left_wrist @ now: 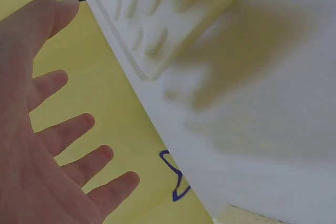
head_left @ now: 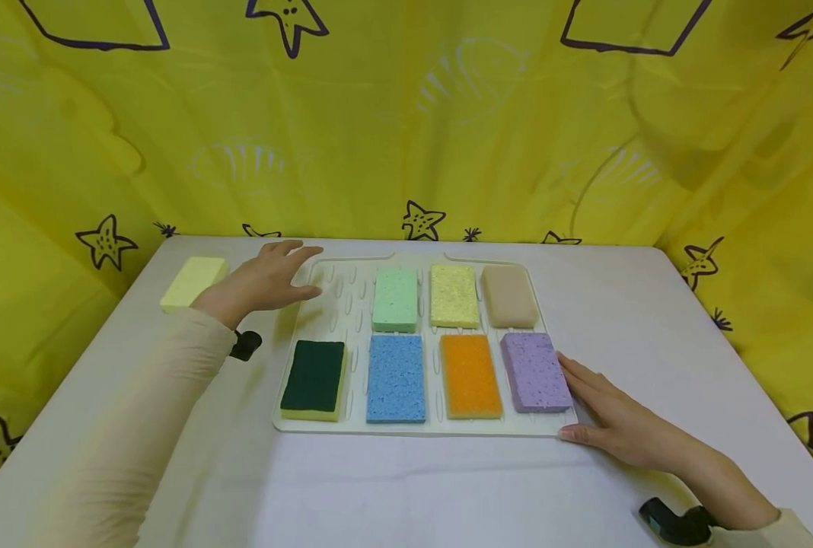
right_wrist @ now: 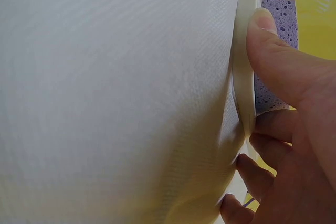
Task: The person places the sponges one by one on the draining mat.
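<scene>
A white ridged tray (head_left: 352, 428) lies on the table with two rows of sponges. Its back row has a mint green sponge (head_left: 395, 299), a speckled yellow sponge (head_left: 454, 296) and a beige sponge (head_left: 509, 296). In front are a dark green scrub sponge (head_left: 314, 377), a blue sponge (head_left: 396, 379), an orange sponge (head_left: 471, 377) and a purple sponge (head_left: 536, 373). My left hand (head_left: 266, 278), fingers spread and holding nothing, hovers at the tray's back left corner. My right hand (head_left: 626, 422) holds the front right corner between thumb and fingers, beside the purple sponge.
A pale yellow sponge (head_left: 195, 283) sits on the white table (head_left: 406, 495) at the far left, partly behind my left wrist. Yellow patterned curtains (head_left: 406, 137) hang behind the table and along its sides.
</scene>
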A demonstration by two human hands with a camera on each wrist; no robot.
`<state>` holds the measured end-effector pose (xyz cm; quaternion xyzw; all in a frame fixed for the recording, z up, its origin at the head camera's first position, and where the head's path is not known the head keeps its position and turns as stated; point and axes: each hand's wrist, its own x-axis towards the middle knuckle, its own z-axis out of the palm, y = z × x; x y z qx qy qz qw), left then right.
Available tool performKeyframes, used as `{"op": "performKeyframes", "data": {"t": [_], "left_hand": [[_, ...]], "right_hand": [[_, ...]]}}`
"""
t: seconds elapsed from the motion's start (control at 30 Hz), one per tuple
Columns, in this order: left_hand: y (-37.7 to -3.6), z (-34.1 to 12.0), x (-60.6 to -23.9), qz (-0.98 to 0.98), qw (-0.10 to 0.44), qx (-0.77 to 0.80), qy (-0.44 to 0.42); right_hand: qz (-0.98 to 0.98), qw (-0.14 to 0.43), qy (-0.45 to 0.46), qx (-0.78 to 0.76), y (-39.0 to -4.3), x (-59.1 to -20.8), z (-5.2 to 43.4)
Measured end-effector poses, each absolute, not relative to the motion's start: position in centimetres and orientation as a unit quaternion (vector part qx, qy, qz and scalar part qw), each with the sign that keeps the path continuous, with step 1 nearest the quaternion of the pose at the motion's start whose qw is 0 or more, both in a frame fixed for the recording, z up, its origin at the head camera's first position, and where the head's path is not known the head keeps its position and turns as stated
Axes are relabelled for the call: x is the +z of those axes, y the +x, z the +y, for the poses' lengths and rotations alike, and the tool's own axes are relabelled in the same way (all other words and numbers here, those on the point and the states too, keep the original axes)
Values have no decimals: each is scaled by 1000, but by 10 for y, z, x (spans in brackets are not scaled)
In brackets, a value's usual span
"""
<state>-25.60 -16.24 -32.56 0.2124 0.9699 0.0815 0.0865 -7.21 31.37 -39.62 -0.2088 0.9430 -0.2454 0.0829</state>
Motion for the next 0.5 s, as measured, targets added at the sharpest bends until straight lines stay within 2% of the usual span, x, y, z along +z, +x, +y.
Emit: {"op": "performKeyframes", "data": {"t": [0.5], "left_hand": [[-254, -198, -336, 979, 72, 72, 174]], "right_hand": [[943, 81, -209, -248, -72, -396, 314]]}}
